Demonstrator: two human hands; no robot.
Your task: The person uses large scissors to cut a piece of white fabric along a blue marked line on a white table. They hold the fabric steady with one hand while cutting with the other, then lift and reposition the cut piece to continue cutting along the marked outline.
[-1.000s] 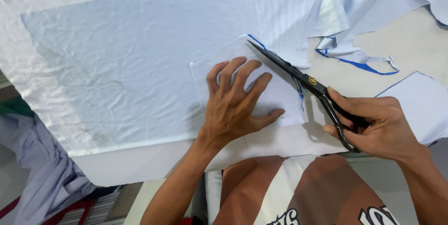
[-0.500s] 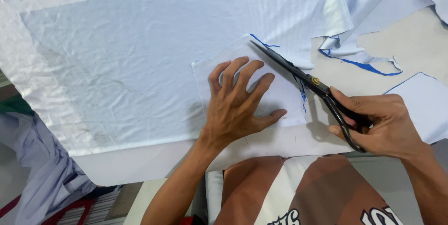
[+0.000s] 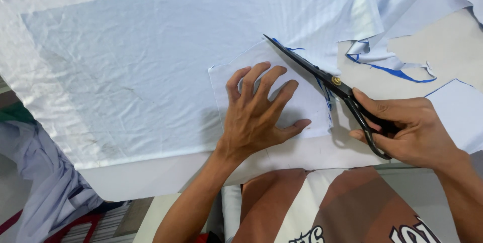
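My left hand (image 3: 260,112) lies flat with fingers spread on a pale cut piece of fabric (image 3: 302,104), pressing it onto the large light blue cloth (image 3: 151,56). My right hand (image 3: 407,132) grips the black handles of large scissors (image 3: 317,74). Their blades are closed and run along the piece's upper right edge, with the tip at its top corner. Blue chalk lines show along that edge.
Cut scraps with blue marking lines (image 3: 387,64) lie to the right on the white table (image 3: 151,180). Another pale fabric piece (image 3: 460,114) sits at the right edge. Bundled bluish cloth (image 3: 45,197) hangs below the table's left side.
The scissors have advanced up and left along the piece's edge, their tip now reaching its top corner. My left hand stays pressed on the fabric.
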